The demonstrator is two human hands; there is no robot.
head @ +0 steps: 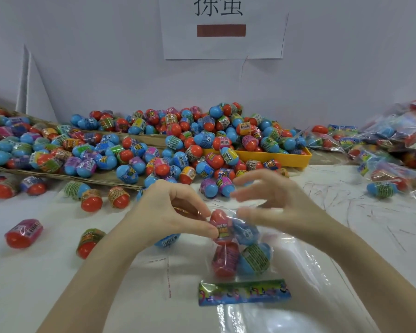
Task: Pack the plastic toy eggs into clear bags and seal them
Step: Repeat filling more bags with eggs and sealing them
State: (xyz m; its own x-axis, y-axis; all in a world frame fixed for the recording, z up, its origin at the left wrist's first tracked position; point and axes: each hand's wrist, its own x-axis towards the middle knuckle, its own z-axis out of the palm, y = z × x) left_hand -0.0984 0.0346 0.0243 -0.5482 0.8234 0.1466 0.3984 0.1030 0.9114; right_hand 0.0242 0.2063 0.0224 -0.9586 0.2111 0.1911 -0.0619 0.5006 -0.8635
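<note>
A label (244,292) fronts your clear bag (240,251) of eggs on the tabletop (58,272); your left hand (168,212) pinches its mouth, right hand (274,200) blurred, fingers spread.

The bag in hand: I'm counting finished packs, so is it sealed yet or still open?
Still open. The bag's mouth is up by the left hand and right hand, with four eggs visible inside.

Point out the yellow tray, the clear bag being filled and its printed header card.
yellow tray (274,157): head view, front wall.
clear bag (281,246): head view, bare film right of eggs.
header card (244,292): head view, middle.
</note>
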